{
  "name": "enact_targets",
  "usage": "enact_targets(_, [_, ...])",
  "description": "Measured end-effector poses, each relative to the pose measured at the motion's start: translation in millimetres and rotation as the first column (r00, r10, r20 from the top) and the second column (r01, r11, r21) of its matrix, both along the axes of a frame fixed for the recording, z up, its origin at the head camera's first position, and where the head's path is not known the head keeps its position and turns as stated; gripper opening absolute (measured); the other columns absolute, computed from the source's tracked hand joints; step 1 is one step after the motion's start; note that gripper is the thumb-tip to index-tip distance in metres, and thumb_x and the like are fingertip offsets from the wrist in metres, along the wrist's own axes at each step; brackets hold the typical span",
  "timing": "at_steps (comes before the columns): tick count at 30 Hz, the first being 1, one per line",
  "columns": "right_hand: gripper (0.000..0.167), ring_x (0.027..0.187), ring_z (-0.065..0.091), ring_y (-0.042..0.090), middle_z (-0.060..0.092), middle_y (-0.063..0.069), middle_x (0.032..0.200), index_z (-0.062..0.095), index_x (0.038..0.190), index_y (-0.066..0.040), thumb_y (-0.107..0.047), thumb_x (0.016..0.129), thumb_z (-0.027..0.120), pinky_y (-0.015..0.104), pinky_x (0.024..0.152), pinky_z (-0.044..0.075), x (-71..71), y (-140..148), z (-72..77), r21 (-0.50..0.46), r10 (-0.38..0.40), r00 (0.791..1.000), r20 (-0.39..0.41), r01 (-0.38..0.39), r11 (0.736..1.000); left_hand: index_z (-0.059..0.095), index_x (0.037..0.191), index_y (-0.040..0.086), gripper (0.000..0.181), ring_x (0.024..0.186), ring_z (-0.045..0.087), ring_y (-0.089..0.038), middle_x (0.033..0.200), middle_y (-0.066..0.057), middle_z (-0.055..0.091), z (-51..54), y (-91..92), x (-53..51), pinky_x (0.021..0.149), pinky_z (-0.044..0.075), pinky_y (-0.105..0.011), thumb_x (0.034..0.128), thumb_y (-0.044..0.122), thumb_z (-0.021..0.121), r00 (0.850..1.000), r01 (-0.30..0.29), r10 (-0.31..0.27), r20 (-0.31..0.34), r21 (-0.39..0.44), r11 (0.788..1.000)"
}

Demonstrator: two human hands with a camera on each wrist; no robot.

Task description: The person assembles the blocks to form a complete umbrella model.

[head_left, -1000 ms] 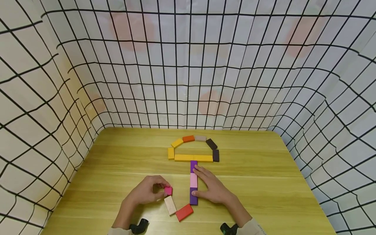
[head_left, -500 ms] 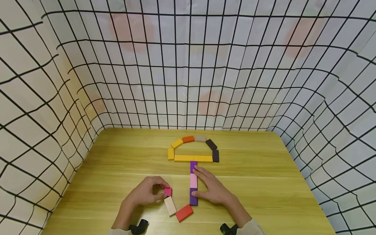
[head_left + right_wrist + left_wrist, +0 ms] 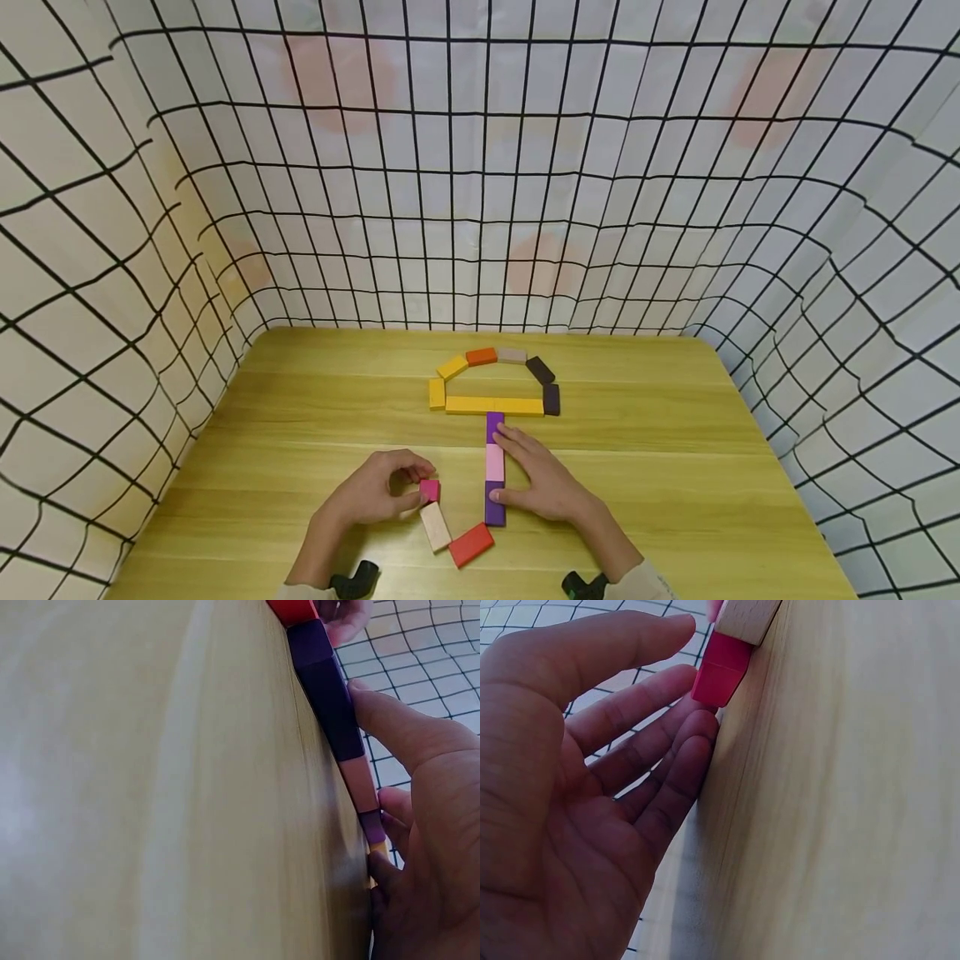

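A short pink block (image 3: 430, 491) lies against the end of a pale wooden block (image 3: 435, 527). Around its left side, my left hand (image 3: 378, 486) has its thumb and fingers loosely bent. In the left wrist view, the fingertips lie close against the pink block (image 3: 724, 669), while a narrow gap shows beside the thumb. My right hand (image 3: 551, 479) rests along a column of a purple block (image 3: 494, 426), a light pink block (image 3: 495, 462) and another purple block (image 3: 495, 514), fingers extended. Its thumb touches the nearer purple block (image 3: 326, 690) in the right wrist view.
A red block (image 3: 472, 546) lies between the pale block and the column's foot. Beyond the column, yellow blocks (image 3: 468, 405) form a bar under an arch of several blocks, including an orange one (image 3: 482, 357) and a black one (image 3: 551, 399). Black netting (image 3: 487, 221) encloses the wooden table (image 3: 660, 467).
The left fingertips have eased slightly away from the pink block. My right hand and the other blocks have kept their places.
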State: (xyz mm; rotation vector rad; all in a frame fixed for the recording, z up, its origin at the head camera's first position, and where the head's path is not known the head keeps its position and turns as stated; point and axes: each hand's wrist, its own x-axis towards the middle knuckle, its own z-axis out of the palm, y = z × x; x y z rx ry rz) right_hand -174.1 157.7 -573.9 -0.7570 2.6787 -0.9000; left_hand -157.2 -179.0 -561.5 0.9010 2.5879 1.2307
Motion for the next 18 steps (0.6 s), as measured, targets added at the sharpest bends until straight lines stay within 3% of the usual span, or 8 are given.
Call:
enact_targets(9, [0.091,0.160,0.019,0.029,0.019,-0.006,0.173,0.027,0.165,-0.028,-0.069,0.092,0.062,0.061,0.124,0.026,1.2,-1,4.6,0.011,-0.003,1.000,0.008,0.002,1.000,0.072,0.118,0.012,0.030,0.093,0.067,-0.010,0.108,0.004,0.073,1.9,1.3,-1.7,0.085,0.058,-0.028,0.0916,0.025,0.079,1.000,-0.016,0.016,-0.024,-0.018,1.000])
enact_targets(15, [0.090,0.159,0.020,0.029,0.014,-0.007,0.174,0.024,0.165,-0.029,-0.063,0.093,0.065,0.063,0.123,0.027,1.5,6,11.8,-0.057,-0.004,1.000,0.019,0.005,0.998,0.071,0.124,0.016,0.037,0.103,0.065,-0.014,0.117,0.006,0.070,13.2,1.7,-3.2,0.092,0.058,-0.037,0.0921,0.035,0.078,0.983,-0.153,0.143,-0.112,-0.092,0.984])
enact_targets(18, [0.088,0.159,0.022,0.028,0.017,-0.010,0.173,0.027,0.165,-0.030,-0.059,0.093,0.069,0.063,0.122,0.029,-0.3,17,18.3,-0.062,-0.016,1.000,0.005,0.017,0.998,0.070,0.127,0.016,0.043,0.111,0.066,-0.020,0.126,0.004,0.068,20.6,-0.6,-7.1,0.096,0.057,-0.045,0.0913,0.038,0.079,0.973,-0.209,0.195,-0.125,-0.112,0.971])
